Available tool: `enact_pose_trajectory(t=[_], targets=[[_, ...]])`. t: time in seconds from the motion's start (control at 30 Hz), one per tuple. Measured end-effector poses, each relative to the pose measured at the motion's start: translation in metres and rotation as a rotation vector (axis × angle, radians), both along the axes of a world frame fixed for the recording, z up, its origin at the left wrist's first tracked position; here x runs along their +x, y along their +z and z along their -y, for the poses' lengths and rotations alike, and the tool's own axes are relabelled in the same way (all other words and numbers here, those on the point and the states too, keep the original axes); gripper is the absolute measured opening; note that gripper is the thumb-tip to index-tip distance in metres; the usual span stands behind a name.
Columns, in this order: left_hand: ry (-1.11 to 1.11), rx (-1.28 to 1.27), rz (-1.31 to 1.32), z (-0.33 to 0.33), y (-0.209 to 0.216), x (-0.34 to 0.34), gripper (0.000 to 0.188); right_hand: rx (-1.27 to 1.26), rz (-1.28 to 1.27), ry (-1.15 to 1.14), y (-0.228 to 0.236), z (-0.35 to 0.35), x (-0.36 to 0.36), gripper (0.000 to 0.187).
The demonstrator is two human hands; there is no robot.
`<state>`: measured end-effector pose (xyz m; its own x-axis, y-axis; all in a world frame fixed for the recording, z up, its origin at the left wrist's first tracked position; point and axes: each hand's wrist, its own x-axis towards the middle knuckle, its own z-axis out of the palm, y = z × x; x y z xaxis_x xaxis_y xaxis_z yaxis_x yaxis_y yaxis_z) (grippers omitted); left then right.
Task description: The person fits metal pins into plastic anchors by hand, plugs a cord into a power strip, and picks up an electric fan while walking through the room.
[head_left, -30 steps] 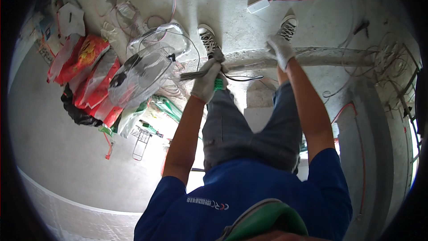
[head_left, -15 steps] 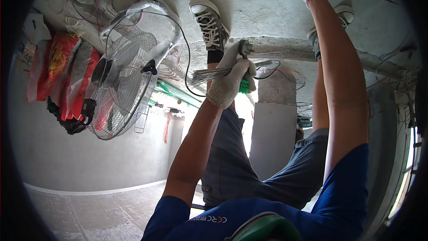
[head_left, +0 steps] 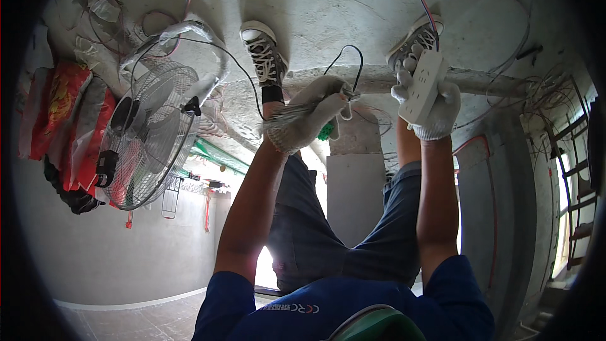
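Observation:
My left hand, in a pale work glove with a green patch near the palm, is closed round a bundle of thin grey wires. The plug of a black cord also sits at its fingertips, partly hidden and blurred. From there the cord loops outward, and another stretch runs left to the fan. My gloved right hand grips a white power strip, its socket face turned partly toward my left hand. A red-and-black lead enters the strip's far end. The two hands are apart.
A metal cage fan lies at the left beside red-and-grey bags. My sneakers are on the rough concrete floor, near a raised concrete ridge. Loose wires and a dark ladder-like frame are at the right.
My right hand has come back from the far right with the power strip, now in full view. My left hand has shifted slightly left and down, still holding the wires and plug.

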<state>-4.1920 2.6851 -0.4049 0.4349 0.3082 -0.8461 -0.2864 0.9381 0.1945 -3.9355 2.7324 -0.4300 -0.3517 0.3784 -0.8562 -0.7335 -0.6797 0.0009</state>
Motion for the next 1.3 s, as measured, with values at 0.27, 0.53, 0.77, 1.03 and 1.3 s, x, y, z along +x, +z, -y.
enact_pose_trajectory(t=[0.27,0.53,0.77,1.03,1.3], targets=[[-0.169,0.171,-0.009,0.011,-0.013,0.047,0.031,0.153,0.335,0.217,-0.015,0.016,0.004,0.070],[-0.457,0.515,-0.227,0.002,-0.009,0.062,0.042,0.197,0.384,0.361,-0.015,0.005,-0.003,0.082],[-0.422,0.466,-0.266,-0.010,-0.024,0.060,0.040,-0.033,0.312,0.544,-0.013,0.002,0.010,0.074],[-0.721,0.947,-0.521,-0.026,-0.036,0.051,0.042,-0.098,0.249,0.688,-0.013,0.015,0.026,0.042],[-0.912,1.110,-0.496,-0.026,-0.035,0.044,0.040,0.590,0.397,1.055,-0.026,0.035,0.036,0.045]])
